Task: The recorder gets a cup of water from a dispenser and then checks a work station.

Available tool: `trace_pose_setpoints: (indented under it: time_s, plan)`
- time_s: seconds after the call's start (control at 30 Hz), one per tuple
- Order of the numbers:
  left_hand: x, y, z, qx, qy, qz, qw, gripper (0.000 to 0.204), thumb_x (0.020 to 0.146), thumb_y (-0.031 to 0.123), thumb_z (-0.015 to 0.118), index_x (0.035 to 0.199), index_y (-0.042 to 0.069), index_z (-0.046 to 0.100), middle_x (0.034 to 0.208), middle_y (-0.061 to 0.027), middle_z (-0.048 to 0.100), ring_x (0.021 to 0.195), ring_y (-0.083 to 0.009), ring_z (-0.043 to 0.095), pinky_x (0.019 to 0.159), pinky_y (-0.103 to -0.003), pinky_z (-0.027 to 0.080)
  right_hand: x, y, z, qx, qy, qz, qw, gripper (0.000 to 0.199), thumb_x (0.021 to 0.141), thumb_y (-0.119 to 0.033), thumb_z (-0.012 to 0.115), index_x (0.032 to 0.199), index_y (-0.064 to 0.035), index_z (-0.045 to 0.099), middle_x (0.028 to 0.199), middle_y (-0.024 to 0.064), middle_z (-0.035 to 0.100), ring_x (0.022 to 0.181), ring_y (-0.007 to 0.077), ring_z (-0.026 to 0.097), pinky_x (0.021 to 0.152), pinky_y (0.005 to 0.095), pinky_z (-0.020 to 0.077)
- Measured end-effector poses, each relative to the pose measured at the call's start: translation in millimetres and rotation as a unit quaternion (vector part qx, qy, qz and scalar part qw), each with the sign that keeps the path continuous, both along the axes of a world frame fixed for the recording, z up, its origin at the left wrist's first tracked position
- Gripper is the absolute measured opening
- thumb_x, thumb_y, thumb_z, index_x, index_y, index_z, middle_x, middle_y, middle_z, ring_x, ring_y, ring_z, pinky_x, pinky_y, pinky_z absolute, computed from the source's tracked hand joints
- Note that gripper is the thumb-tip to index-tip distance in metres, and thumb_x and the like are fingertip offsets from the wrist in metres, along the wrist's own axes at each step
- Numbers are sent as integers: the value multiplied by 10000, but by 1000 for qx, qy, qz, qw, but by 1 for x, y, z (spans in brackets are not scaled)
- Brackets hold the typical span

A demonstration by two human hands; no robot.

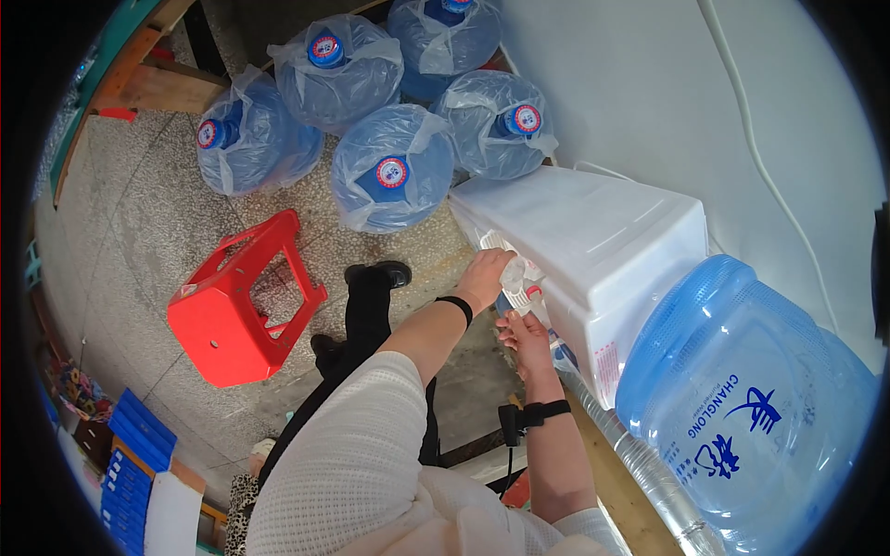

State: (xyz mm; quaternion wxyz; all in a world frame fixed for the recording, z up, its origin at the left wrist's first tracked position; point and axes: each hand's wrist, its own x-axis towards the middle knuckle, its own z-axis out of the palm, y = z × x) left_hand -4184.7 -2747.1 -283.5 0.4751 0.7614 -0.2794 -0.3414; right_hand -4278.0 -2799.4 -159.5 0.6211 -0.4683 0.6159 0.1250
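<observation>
A white slotted plastic piece (517,278) with a whitish film-like part and a red bit on it is between my hands, beside the front of a white water dispenser (593,241). My left hand (484,278) is closed around its upper left side, with the fingertips partly hidden behind it. At its lower edge is my right hand (525,341), thumb and index finger pinched together there and the other fingers loosely curled. Whether the piece is joined to the dispenser cannot be told. Something dark blue shows behind it, mostly covered by my hands.
Several blue water bottles (394,167) in clear plastic bags stand beyond the dispenser. A larger blue bottle (742,408) is close on the right, next to a silver flexible duct (649,473). A red plastic stool (222,334) lies tipped on the speckled floor. A white cable (756,139) runs along the wall.
</observation>
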Motion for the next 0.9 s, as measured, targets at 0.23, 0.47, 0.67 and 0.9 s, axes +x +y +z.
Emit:
trace_pose_setpoints:
  time_s: [0.23, 0.47, 0.67, 0.9]
  plan:
    - [1, -1, 2, -7, 1, -1, 1000, 554, 620, -83, 523, 1144, 92, 472, 1142, -109, 462, 1066, -307, 408, 912, -362, 369, 3, 4, 12, 43, -68, -88, 993, 184, 844, -247, 557, 917, -79, 572, 809, 40, 622, 624, 87, 542, 607, 230, 440]
    - [6, 3, 0, -21, -10, -14, 1000, 531, 626, -62, 537, 1130, 92, 477, 1145, -112, 467, 1059, -306, 416, 916, -361, 365, -13, 17, 15, 54, -66, -60, 995, 195, 838, -239, 562, 935, -69, 570, 846, 35, 608, 650, 88, 538, 617, 223, 431]
    - [3, 11, -8, -40, -20, -59, 997, 517, 622, -72, 525, 1114, 83, 481, 1127, -110, 483, 1071, -308, 414, 920, -362, 355, -45, 31, 20, 40, -35, 32, 998, 205, 845, -246, 543, 928, -62, 584, 823, -1, 597, 647, 62, 507, 602, 201, 400]
    - [-4, 37, -1, -75, -56, -117, 989, 532, 609, -57, 567, 1116, 72, 468, 1113, -134, 475, 1076, -330, 403, 924, -386, 347, -88, 66, 29, 47, -22, 41, 998, 169, 838, -187, 549, 944, -62, 588, 805, -22, 583, 678, 66, 517, 614, 210, 410]
